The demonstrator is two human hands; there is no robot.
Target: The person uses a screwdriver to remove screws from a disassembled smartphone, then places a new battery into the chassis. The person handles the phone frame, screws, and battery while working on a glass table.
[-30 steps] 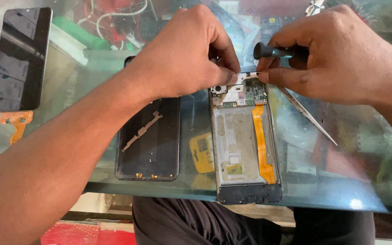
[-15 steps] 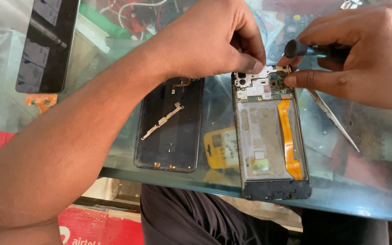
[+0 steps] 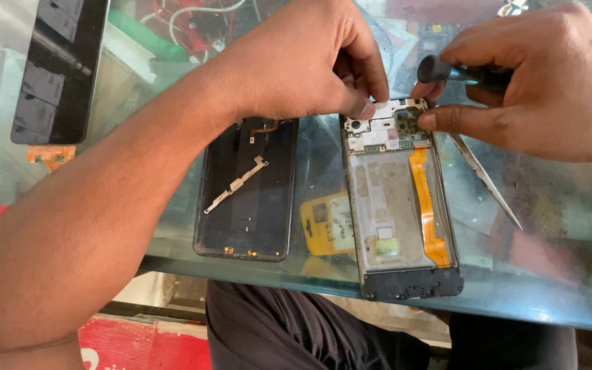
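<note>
Glass table (image 3: 549, 301), hands hiding opened phone's (image 3: 399, 205) top

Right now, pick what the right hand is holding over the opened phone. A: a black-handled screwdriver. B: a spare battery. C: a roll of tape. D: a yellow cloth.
A: the right hand grips a black-handled screwdriver above the top end of the opened phone, while the left hand pinches at the phone's upper circuit area.
</note>
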